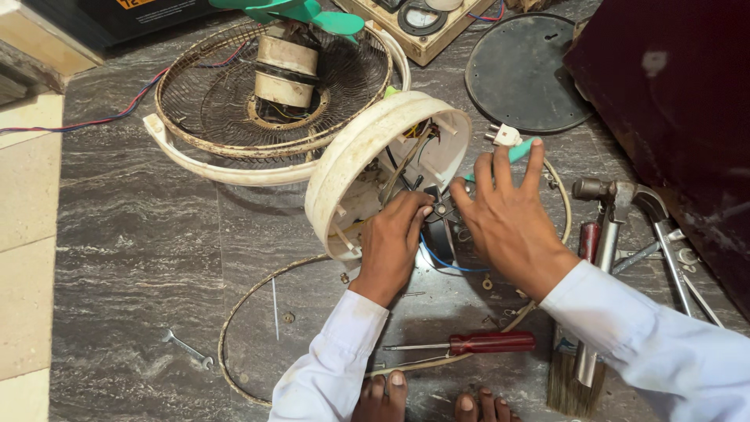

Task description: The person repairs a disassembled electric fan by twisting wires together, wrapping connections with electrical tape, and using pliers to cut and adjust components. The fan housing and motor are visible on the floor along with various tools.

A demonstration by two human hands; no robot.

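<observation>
The left hand (393, 242) pinches a small dark part at the open mouth of the cream round plastic fan base (367, 156), tipped on its side. The right hand (504, 219), fingers spread and holding nothing, rests just beside it, over blue wires (441, 262). A red-handled screwdriver (469, 343) lies nearer the person on the grey stone floor (141, 250).

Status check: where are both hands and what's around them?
Left hand reaching into the cream fan housing, at the wiring. Right hand beside it, fingers spread over the opening. Red screwdriver and hammer lie close by.
</observation>
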